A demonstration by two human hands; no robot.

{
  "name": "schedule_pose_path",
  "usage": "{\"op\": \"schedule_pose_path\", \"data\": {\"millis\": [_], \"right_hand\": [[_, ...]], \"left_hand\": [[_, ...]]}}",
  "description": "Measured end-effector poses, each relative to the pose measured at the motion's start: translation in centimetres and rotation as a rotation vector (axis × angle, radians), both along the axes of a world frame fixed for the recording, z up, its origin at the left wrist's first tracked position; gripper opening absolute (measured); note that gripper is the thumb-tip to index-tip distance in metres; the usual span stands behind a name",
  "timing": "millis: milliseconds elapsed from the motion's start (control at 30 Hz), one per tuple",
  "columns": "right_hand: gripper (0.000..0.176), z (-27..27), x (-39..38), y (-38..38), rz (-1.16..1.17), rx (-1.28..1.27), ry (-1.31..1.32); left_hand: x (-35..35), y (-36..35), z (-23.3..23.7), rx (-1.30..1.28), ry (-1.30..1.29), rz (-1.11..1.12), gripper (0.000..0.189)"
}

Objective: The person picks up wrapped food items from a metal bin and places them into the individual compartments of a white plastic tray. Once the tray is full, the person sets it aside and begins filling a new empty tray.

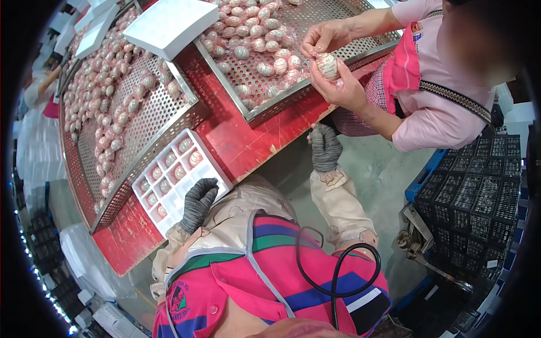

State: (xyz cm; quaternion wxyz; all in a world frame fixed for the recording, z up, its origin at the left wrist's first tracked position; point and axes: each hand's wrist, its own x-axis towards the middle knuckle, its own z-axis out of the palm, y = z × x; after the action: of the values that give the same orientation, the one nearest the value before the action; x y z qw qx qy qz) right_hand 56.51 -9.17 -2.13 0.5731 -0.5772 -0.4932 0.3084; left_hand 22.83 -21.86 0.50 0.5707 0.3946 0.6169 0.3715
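On the red table's near edge lies a white compartment tray point(209, 170), with wrapped, egg-like round items in several of its cells and other cells bare. My left hand point(198, 204), in a grey glove, rests at the tray's near right side with its fingers curled together; anything inside them is hidden. Off the table's edge, to the right, my right hand point(326, 147) is raised in a grey glove, its fingers closed. Whatever it may hold is too small to make out. A perforated metal tray point(132, 147) full of wrapped round items stands beyond the white tray.
A co-worker point(445, 96) at the right holds a wrapped item point(327, 66) over a second metal tray point(256, 115). A white foam box point(171, 25) sits across the metal trays. Black crates point(473, 191) are stacked at the right on a blue pallet.
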Motion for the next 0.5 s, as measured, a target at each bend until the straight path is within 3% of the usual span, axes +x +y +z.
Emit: {"op": "schedule_pose_path", "data": {"millis": [100, 233, 367, 400, 467, 500], "right_hand": [[0.010, 6.3, 1.0, 2.4, -0.089, 0.571, -0.628], [0.024, 13.4, 1.7, 6.3, -0.133, 0.658, -0.979], [0.026, 14.0, 2.0, 9.8, 0.037, 0.563, -1.233], [0.026, 13.5, 1.5, 8.6, 0.045, 0.545, -1.222], [0.026, 13.8, -0.4, 5.4, -0.048, 0.772, -0.786], [0.018, 11.8, 0.0, 3.3, -0.031, 0.803, -0.728]], "left_hand": [[0.3, 0.2, 0.2, -0.021, -0.066, -0.007, 0.024], [0.2, -0.2, 0.0, 0.016, -0.040, -0.039, 0.024], [0.2, -0.7, 0.0, -0.015, -0.103, 0.031, 0.026], [0.0, -1.1, 0.1, -0.017, -0.085, 0.033, 0.026], [-0.4, -1.1, 0.3, -0.047, -0.066, 0.035, 0.025], [-0.7, -1.6, 0.0, -0.034, -0.091, 0.082, 0.025]]}}
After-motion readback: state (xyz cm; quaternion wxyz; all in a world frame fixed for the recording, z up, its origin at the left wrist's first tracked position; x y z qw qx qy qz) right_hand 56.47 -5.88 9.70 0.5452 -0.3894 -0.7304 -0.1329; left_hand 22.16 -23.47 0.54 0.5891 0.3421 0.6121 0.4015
